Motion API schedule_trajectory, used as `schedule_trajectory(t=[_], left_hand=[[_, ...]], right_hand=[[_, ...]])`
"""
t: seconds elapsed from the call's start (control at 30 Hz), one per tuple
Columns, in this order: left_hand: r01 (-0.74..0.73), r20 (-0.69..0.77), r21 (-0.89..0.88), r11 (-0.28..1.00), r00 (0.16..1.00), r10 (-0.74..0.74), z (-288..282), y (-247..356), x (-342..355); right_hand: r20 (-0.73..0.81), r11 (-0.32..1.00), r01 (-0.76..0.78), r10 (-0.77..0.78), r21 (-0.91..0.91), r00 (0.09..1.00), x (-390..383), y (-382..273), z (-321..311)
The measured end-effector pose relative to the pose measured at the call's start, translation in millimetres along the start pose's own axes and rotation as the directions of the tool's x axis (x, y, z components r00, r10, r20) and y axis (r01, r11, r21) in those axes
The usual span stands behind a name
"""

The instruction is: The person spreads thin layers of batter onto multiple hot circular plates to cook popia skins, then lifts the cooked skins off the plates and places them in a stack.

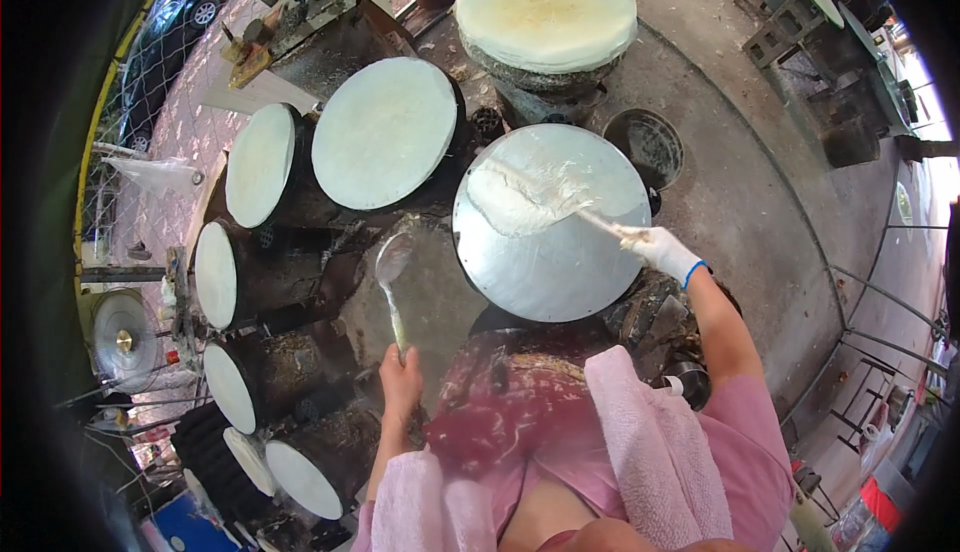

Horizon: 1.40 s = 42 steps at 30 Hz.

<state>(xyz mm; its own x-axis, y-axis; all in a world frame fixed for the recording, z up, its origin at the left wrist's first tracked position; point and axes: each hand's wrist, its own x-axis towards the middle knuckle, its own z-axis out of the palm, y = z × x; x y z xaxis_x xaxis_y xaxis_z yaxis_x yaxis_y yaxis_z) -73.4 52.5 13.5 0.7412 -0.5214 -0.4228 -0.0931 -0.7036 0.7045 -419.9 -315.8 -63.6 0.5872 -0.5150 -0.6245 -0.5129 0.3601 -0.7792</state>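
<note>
In front of me lies a round, silvery griddle (pixel 545 277). White batter (pixel 520 204) is smeared over its upper part, thick at the left and thin toward the far side. My right hand (pixel 662 254), in a white glove with a blue cuff, is closed around a thin wooden-handled spreader (pixel 598 221) at the griddle's right edge. The spreader's far end lies in or over the batter; its head is hard to make out. My left hand (pixel 402 377), bare, grips a ladle (pixel 393 257) by its handle, bowl up, to the left of the griddle and apart from it.
A stack of round, pale flatbreads (pixel 546 14) stands on a drum beyond the griddle. More round griddles covered with pale sheets, one large (pixel 385 134), curve along the left. An open, dark bucket (pixel 643 150) sits behind right. A wire fence (pixel 165 72) borders the left.
</note>
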Motion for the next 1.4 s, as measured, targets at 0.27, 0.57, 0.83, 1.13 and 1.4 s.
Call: schedule_trajectory(t=[0.27, 0.57, 0.83, 1.13, 1.4], left_hand=[[0.048, 0.018, 0.118, 0.992, 0.999, -0.051, -11, -18, -2], [-0.284, 0.047, 0.381, 0.880, 0.956, 0.289, 20, 16, 72], [-0.494, 0.254, 0.663, 0.562, 0.855, 0.452, 43, 45, 101], [-0.673, 0.589, 0.587, 0.451, 0.736, 0.333, 5, -10, 14], [-0.696, 0.565, -0.019, 0.718, 0.585, 0.582, -20, 16, 45]], right_hand=[[0.063, 0.986, 0.149, -0.145, -0.072, 0.987, -20, 9, -9], [0.217, 0.985, -0.104, 0.132, -0.137, 0.967, -35, -16, 17], [-0.003, 0.991, 0.127, -0.127, -0.040, 0.992, 4, 7, 10], [0.130, 0.983, -0.175, 0.166, 0.061, 0.978, -98, 44, 65], [0.127, 0.573, -0.144, 0.070, 0.807, 0.989, -103, 17, 236]])
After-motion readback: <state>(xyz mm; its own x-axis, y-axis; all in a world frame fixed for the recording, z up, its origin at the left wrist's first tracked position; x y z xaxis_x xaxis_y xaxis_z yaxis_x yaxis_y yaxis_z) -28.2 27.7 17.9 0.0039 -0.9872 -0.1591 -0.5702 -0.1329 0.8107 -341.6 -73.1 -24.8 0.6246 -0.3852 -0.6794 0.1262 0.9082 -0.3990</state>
